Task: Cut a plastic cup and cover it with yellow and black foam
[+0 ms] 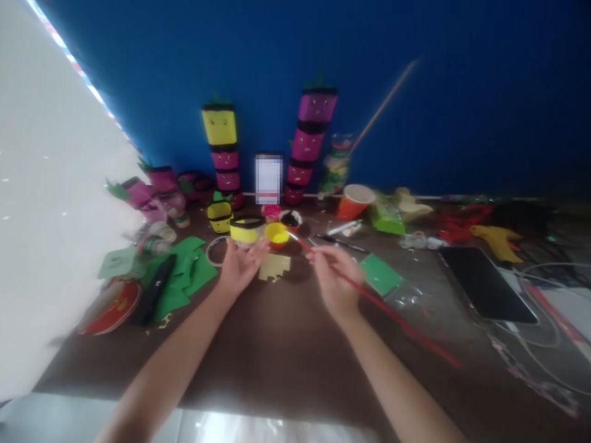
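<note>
My left hand [241, 266] is palm-up, its thumb and fingers around the lower part of a small yellow cup [246, 230] with a black band at its rim. A long red paintbrush [383, 304] is pinched in my right hand [336, 277]. The brush tip points left, at the edge of a little pot of yellow paint [277, 234]. Beside that pot stand a pot of dark paint [292, 219] and a pink one [271, 211]. Just below the paint lies a cut piece of pale yellow paper [275, 267].
Two stacks of painted cups, one yellow-topped [220, 126] and one purple [308, 144], stand against the blue wall. Green sheets [191, 277] and a tape roll [215, 251] lie left. An orange cup [354, 202], green card [380, 274] and black tablet [487, 284] are right.
</note>
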Available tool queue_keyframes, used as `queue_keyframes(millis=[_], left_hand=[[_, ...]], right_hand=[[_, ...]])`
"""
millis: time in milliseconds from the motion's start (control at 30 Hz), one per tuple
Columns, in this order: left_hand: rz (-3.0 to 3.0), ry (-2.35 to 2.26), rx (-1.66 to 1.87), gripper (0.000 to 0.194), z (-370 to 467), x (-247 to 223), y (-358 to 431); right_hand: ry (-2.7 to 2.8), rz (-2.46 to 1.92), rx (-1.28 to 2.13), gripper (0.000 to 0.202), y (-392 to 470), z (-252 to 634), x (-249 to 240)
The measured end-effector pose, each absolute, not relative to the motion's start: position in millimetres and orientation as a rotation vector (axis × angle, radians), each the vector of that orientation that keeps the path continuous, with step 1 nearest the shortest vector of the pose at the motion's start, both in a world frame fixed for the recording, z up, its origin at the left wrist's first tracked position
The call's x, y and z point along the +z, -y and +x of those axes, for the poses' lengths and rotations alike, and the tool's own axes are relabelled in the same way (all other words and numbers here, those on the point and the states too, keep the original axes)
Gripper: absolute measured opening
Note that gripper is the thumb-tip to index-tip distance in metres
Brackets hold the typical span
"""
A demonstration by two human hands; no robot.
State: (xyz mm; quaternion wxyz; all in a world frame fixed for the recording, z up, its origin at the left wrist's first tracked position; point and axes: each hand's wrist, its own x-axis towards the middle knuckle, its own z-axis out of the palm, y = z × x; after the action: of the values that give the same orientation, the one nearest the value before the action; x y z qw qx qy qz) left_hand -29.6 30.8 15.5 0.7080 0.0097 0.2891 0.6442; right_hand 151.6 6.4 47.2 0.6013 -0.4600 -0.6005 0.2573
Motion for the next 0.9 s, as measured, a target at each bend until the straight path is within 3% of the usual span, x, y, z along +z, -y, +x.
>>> queue_keyframes(millis=[467,900], left_hand=[[0.118,-0.643,1.377,0.069,-34,9,-33],[0.094,-0.648,1.402,0.069,-33,13,-34]], right_hand=[[1.858,-1.345,0.462,0.013,-63,139,33],[1.620,-1.260,0.533,0.010,-47,147,38]])
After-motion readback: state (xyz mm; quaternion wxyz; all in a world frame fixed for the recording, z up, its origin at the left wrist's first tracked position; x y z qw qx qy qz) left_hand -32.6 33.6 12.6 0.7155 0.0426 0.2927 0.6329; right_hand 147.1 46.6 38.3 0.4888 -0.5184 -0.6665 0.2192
